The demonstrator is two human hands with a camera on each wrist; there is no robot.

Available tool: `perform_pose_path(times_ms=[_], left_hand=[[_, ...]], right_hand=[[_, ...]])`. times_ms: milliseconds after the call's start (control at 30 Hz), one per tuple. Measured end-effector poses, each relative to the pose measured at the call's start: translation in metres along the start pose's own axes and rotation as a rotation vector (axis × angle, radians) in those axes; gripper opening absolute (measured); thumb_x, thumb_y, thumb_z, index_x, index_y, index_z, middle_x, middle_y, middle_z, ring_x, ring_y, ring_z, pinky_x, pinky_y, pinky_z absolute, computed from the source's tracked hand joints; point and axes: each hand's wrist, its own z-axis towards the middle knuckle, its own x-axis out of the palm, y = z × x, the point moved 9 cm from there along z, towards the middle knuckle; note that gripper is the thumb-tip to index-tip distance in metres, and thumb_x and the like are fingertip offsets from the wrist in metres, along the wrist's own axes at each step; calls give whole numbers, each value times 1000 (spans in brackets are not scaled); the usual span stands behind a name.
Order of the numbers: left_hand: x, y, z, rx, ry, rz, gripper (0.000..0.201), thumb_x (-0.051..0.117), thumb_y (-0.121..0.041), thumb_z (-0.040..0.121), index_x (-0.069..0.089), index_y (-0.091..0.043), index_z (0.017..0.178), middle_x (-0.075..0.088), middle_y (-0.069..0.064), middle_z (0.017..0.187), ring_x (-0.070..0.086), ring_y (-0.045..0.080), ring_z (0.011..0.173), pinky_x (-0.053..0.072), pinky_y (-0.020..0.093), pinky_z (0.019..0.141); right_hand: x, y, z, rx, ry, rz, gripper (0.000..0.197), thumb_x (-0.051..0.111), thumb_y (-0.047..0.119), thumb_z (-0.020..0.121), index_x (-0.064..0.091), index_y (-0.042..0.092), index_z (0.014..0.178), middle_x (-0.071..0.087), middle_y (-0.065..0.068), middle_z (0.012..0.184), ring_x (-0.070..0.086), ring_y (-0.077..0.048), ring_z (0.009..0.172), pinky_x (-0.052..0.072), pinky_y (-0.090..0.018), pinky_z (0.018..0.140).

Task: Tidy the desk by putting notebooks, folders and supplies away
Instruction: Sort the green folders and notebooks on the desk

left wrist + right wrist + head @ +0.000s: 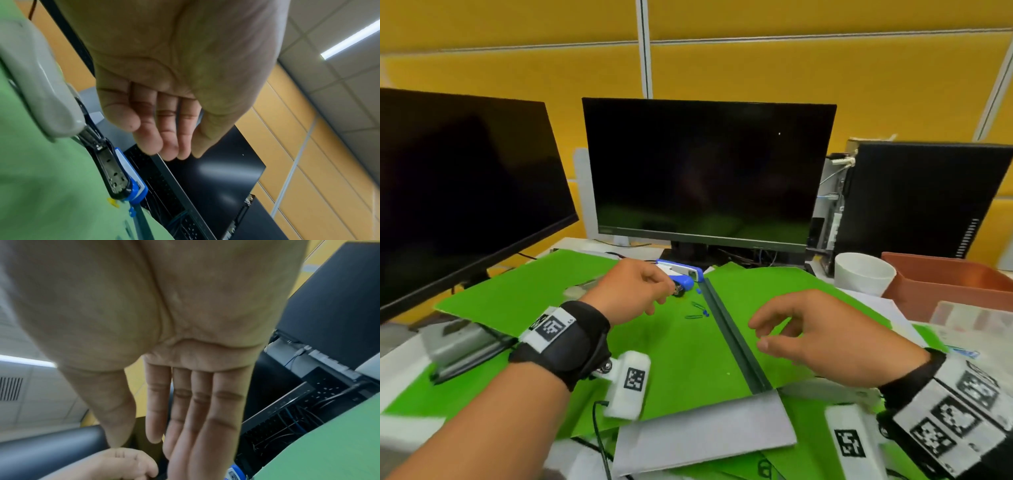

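Yellow-walled desk, open green folder (681, 346) — my left hand (633, 291) nearer, fingers loosely curled, empty, beside the blue stapler (683, 272) lying crosswise ahead; right hand (835, 337) spread, empty.

Bright, even light falls from a ceiling strip lamp (349, 40). Soft glare streaks the monitor (216, 170) below it. Edges bend and both wrist views smear with blur.

both hands (633, 291) (835, 337) hover, fingers relaxed.
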Motion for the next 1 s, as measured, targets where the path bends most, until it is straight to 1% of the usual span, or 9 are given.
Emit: perform_pose_path(times_ms=[67,167,333,400,500,633,800,900,1000], left_hand=[[-10,8,1,-29,-30,-8,12,70,-25,93,77,-19,86,73,-2,75,61,9,55,50,23,55],[-26,15,3,-44,-93,-47,12,71,-22,92,77,-17,84,74,6,78,61,10,56,55,33,62],[-25,35,6,-113,-43,-143,14,69,-22,95,76,-11,90,71,4,79,63,15,62,61,43,77],[-20,41,7,-129,-18,-157,12,67,-20,96,76,-12,95,73,5,87,67,18,69,58,38,75],[-10,47,8,-148,11,-151,13,64,-20,97,75,-14,100,75,8,97,72,21,81,54,30,72],[2,45,10,-151,50,-160,13,64,-20,97,76,-15,100,76,9,97,75,25,89,52,27,68],[7,36,7,-133,58,-133,13,64,-19,96,76,-15,97,77,7,96,75,20,84,52,26,68],[13,28,4,-126,69,-126,13,64,-15,96,76,-12,98,77,7,96,72,17,76,51,20,60],[19,13,2,-71,81,-100,12,65,-15,94,78,-14,95,77,1,90,73,16,75,50,16,56]], right_hand=[[-1,12,25,-4,28,-16,10,73,27,94,74,32,103,73,17,91,73,-10,74,62,-28,65],[0,19,79,34,51,-219,11,68,22,96,74,24,105,77,5,89,74,-11,65,61,-27,63],[44,14,147,131,175,-509,19,74,24,91,74,10,103,76,-5,92,77,-23,82,63,-39,82],[63,10,160,160,205,-602,17,74,25,91,67,10,96,71,-6,97,74,-24,85,63,-39,83],[73,6,176,179,201,-710,29,73,27,89,53,13,75,65,-6,82,68,-23,69,63,-38,72],[79,2,185,189,192,-767,30,72,28,89,50,15,73,63,-6,78,69,-26,72,61,-37,68],[86,10,184,169,215,-797,33,68,27,94,46,15,72,58,-5,82,65,-26,82,59,-37,76],[83,18,173,144,254,-741,23,70,24,92,58,13,76,65,-4,78,65,-23,71,62,-37,77],[68,22,157,131,223,-619,11,71,15,89,74,9,97,75,-9,88,64,-21,65,64,-37,76]])
